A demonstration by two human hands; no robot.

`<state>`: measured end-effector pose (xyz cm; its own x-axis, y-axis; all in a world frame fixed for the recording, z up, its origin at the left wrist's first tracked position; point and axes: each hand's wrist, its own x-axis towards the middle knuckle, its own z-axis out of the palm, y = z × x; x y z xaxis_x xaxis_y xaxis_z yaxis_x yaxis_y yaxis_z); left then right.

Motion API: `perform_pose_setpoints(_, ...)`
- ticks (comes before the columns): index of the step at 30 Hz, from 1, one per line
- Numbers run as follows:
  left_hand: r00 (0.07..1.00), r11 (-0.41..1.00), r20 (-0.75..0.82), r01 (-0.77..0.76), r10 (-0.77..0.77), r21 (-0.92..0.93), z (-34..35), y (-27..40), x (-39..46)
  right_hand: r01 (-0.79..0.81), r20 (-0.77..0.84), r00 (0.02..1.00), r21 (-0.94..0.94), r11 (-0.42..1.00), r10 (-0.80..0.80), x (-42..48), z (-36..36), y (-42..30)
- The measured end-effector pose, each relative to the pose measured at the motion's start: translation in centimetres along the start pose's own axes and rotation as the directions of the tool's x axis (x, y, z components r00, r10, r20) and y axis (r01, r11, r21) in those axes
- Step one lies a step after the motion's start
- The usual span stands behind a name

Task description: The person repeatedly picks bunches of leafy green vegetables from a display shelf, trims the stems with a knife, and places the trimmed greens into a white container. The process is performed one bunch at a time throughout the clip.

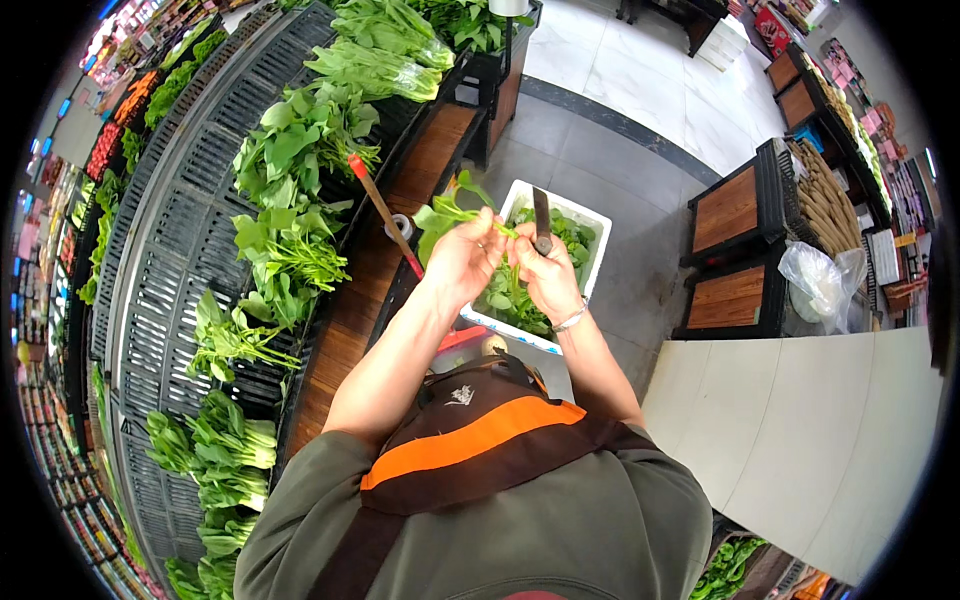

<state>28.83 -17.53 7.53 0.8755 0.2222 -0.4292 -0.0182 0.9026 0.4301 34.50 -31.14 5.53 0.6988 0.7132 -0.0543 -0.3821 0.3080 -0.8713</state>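
Leafy green stems (pixel 450 214) are pinched in my left hand (pixel 469 259), above a white foam box (pixel 602 244). My right hand (pixel 549 277) touches the stems' cut ends with its fingertips and also holds a knife (pixel 541 214), its dark blade pointing away from me. More loose leafy greens (pixel 517 296) fill the box below both hands. To the left, bunches of the same kind of greens (pixel 281 157) lie on a black slatted display shelf (pixel 180 255).
A wooden handle with red ends (pixel 386 217) leans by the shelf's wooden front (pixel 330 382). Bok choy (pixel 232 442) lies nearer on the shelf. At right stand a wood-panelled stand (pixel 726 214), a plastic bag (pixel 817 281) and a pale panel (pixel 787 420).
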Motion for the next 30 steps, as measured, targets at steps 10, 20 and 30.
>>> perform_pose_setpoints(10,0.939,0.908,-0.079,-0.300,0.336,0.291,-1.9,-0.8,3.3,0.039,-0.365,0.876,-0.600,0.799,-0.317,-1.6,-0.5,0.1)
perform_pose_setpoints(20,0.981,0.952,0.037,-0.194,0.191,0.235,0.5,-6.4,5.0,0.008,-0.432,0.791,-0.700,0.714,-0.432,-0.9,-3.0,1.8)
perform_pose_setpoints(30,0.980,0.935,0.132,-0.184,0.150,0.304,1.9,-5.7,6.8,-0.304,-0.669,0.725,-0.527,0.794,-0.166,-4.0,-18.0,16.7)
